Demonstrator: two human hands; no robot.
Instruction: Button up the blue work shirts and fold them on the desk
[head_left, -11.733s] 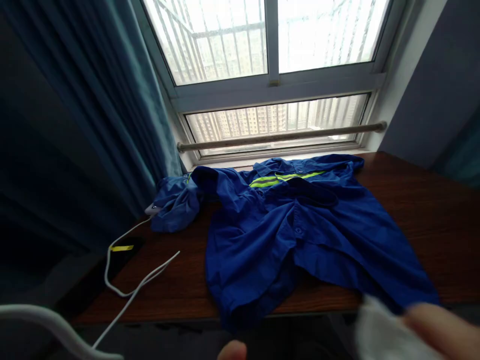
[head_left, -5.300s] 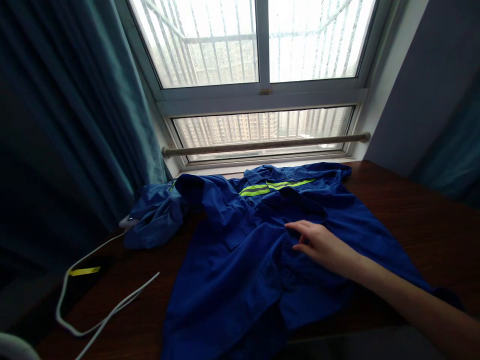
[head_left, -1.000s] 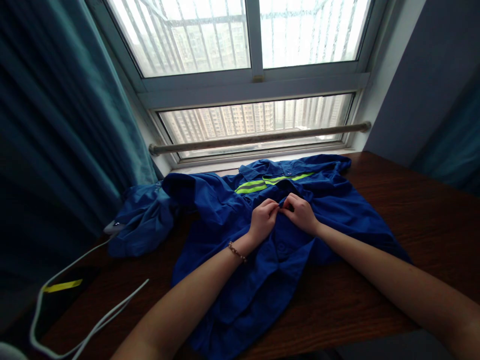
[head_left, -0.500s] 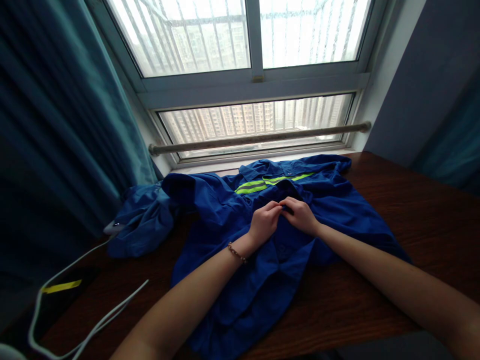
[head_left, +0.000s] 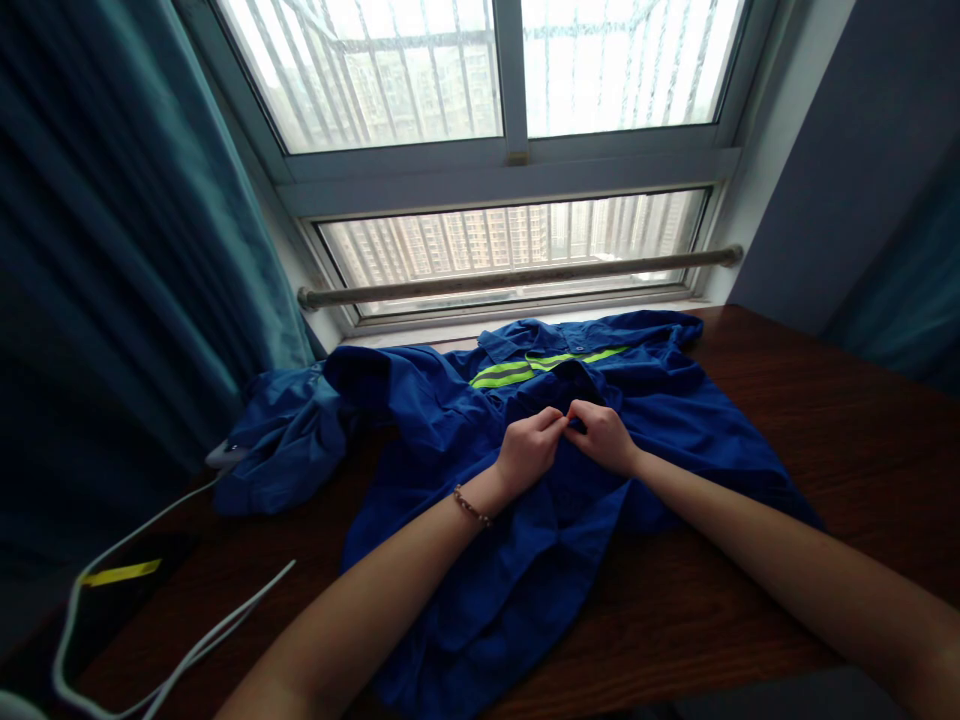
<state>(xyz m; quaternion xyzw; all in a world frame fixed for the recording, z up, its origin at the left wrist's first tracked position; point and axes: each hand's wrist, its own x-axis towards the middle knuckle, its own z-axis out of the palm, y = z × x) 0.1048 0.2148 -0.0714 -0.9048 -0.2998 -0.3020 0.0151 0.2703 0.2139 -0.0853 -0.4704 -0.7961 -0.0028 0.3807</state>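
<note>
Sliding window (head_left: 517,165): rises beyond the jacket, with bars outside.
Wooden tabletop (head_left: 810,410): carries the jacket.
Blue work jacket (head_left: 570,500): lies spread and rumpled on the tabletop, collar toward the window. Should handle light, soft and limp, not fragile; best taken at the front edge, or by both shoulders.
Left hand (head_left: 527,450): pinches narrow at mid-front, apparently on cloth, hiding the exact fold.
Right hand (head_left: 604,438): pinches likewise, nearly tip to tip with the left.
Reflective strip (head_left: 504,375): crosses the chest, yellow-green.
Bracelet (head_left: 471,507): circles the left wrist.

Left hand (head_left: 531,452): pinched | right hand (head_left: 606,440): pinched | fingers (head_left: 551,418) bunched close together (bare forearms (head_left: 375,590) angled inward)
</note>
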